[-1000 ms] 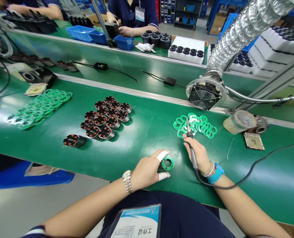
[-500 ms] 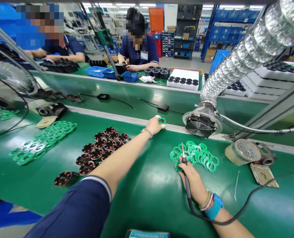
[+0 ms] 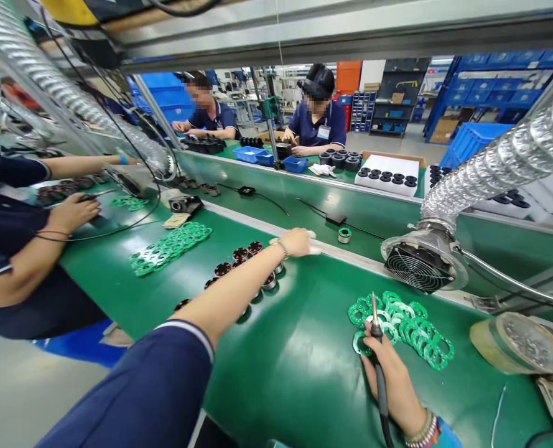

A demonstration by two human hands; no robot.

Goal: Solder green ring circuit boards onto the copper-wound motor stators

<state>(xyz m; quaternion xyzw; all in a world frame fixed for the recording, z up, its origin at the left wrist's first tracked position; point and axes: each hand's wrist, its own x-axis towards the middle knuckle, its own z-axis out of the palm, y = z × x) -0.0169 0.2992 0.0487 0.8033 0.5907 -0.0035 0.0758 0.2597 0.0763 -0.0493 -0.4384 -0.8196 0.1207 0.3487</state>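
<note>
My left hand (image 3: 299, 242) reaches over the metal edge strip, its fingers apart and holding nothing. Beyond it, a motor part with a green ring on top (image 3: 344, 234) stands on the far side of the strip. My right hand (image 3: 392, 373) is closed around a soldering iron (image 3: 377, 354), whose tip points up and away. The right fingertips are beside a green ring board (image 3: 361, 343) at the near side of a pile of green ring boards (image 3: 411, 326). Copper-wound motor parts (image 3: 223, 269) stand partly hidden behind my left forearm.
A fan with a silver duct (image 3: 418, 267) stands at the back right, near a round tub (image 3: 519, 342). Green boards (image 3: 168, 249) lie to the left. A co-worker's hand (image 3: 73, 213) is at the far left; others sit opposite.
The green-ringed part left my left hand and now stands beyond the strip. The view has swung left, bringing in a co-worker. My right hand still holds the iron by the boards.
</note>
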